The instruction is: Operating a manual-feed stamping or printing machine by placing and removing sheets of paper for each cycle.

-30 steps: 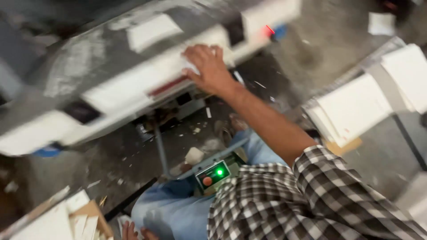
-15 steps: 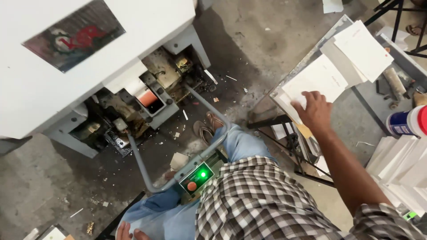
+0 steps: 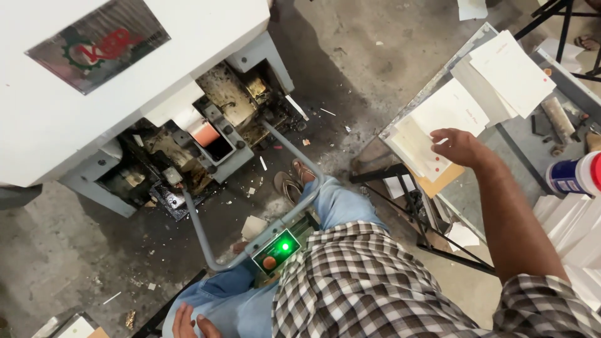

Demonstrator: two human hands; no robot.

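Observation:
My right hand reaches out to a stack of white paper sheets on a glass-topped side table, fingers spread over the nearest sheets, which carry small red marks. It holds nothing that I can see. My left hand rests on my left thigh at the bottom edge, fingers loosely apart. A large white machine stands in front of me, with greasy metal parts and an orange piece in its open front.
A grey bent tube frame carries a small control box with a lit green lamp between my knees. More white sheets lie further back on the table. A white and blue bottle stands at the right. Paper scraps litter the concrete floor.
My right hand left the top of the white machine, swung right to the paper stack, and now hovers over the nearest sheets. The camera tilted down and right.

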